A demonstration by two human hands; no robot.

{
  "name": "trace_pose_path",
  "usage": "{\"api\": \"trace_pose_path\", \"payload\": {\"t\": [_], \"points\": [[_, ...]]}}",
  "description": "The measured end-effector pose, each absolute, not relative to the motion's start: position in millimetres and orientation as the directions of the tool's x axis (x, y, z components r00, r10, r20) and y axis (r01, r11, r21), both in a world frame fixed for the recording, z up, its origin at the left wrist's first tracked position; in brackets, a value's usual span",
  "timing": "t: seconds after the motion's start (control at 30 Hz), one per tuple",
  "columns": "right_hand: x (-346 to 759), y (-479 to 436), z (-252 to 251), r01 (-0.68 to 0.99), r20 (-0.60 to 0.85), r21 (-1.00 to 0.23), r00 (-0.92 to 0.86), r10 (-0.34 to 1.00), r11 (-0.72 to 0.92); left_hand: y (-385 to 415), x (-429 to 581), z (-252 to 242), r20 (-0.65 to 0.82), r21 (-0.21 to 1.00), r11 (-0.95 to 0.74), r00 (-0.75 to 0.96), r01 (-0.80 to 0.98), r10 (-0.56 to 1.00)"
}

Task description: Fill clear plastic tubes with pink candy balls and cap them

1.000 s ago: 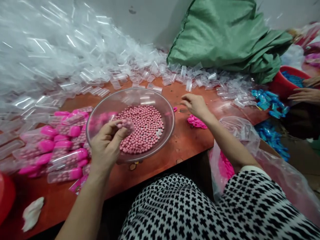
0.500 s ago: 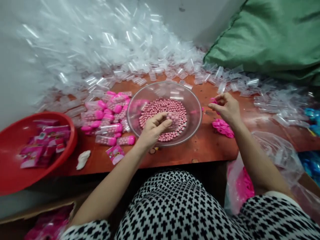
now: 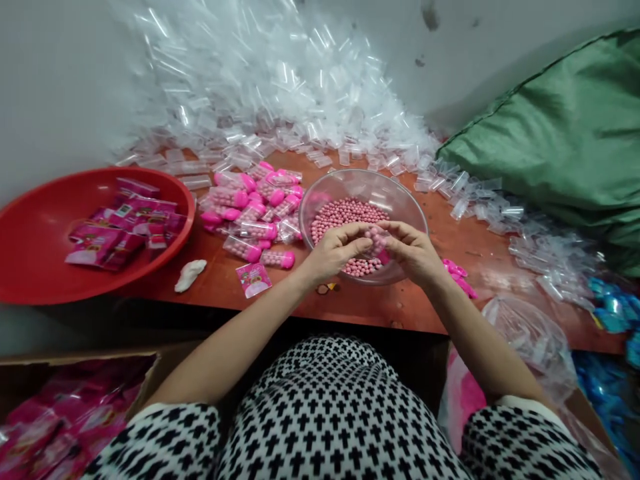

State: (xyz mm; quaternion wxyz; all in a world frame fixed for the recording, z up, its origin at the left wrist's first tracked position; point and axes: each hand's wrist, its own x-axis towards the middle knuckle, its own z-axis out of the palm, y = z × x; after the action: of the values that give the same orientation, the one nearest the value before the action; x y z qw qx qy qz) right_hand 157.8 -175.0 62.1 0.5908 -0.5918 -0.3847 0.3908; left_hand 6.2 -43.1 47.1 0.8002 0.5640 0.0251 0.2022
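Over the clear bowl (image 3: 406,195) of pink beads (image 3: 345,215), my left hand (image 3: 334,255) is closed on a small clear tube (image 3: 373,239) filled with pink beads. My right hand (image 3: 414,255) pinches a bright pink cap (image 3: 384,256) against the tube's right end, its fingertips partly covering it. Whether the cap is fully seated I cannot tell. Left of the bowl lies a heap of bead-filled tubes with pink caps (image 3: 257,231). Loose pink caps (image 3: 459,277) lie on the table beyond my right forearm.
A red basin (image 3: 30,200) with pink printed packets (image 3: 123,223) stands at the left. Clear empty tubes (image 3: 260,87) pile along the wall. A green sack (image 3: 560,133) is at the right. Near the front edge lie a printed card (image 3: 253,279) and a white crumpled scrap (image 3: 190,275).
My right hand has moved left from beside the bowl, bringing a pink cap to the tube in my left hand. The view has shifted, showing more of the red basin.
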Motion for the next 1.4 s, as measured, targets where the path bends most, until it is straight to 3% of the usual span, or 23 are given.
{"api": "trace_pose_path", "payload": {"t": [0.13, 0.37, 0.47, 0.57, 0.67, 0.77, 0.97, 1.2, 1.4], "points": [[164, -172, 74, -0.198, -0.168, -0.974, 0.279, 0.945, -0.114, -39, 1, 51, 0.303, 0.93, 0.121, 0.911, -0.347, 0.28], [174, -166, 79, -0.215, -0.194, -0.965, 0.196, 0.961, -0.151, -41, -1, 50, 0.36, 0.929, 0.013, 0.91, -0.371, 0.207], [175, -167, 79, -0.033, -0.018, -0.999, 0.343, 0.939, -0.007, -42, 2, 44, 0.358, 0.925, 0.012, 0.882, -0.379, 0.308], [173, -174, 88, 0.327, 0.28, -0.936, 0.46, 0.843, 0.133, -43, 5, 40, 0.36, 0.929, -0.048, 0.86, -0.368, 0.363], [169, -181, 99, 0.682, 0.484, -0.71, 0.291, 0.825, 0.176, -42, 7, 39, 0.397, 0.918, -0.164, 0.834, -0.361, 0.383], [163, -184, 103, 0.859, 0.548, -0.446, 0.04, 0.835, 0.251, -43, 8, 39, 0.443, 0.89, -0.296, 0.812, -0.348, 0.379], [153, -186, 99, 0.951, 0.537, -0.221, -0.067, 0.841, 0.217, -49, 6, 34, 0.533, 0.814, -0.487, 0.742, -0.318, 0.407], [144, -193, 97, 0.958, 0.507, -0.16, -0.129, 0.853, 0.239, -50, 4, 27, 0.681, 0.658, -0.657, 0.663, -0.367, 0.312], [146, -198, 84, 0.977, 0.404, -0.111, -0.122, 0.907, 0.18, -52, 3, 21, 0.684, 0.623, -0.692, 0.684, -0.365, 0.254]]}}
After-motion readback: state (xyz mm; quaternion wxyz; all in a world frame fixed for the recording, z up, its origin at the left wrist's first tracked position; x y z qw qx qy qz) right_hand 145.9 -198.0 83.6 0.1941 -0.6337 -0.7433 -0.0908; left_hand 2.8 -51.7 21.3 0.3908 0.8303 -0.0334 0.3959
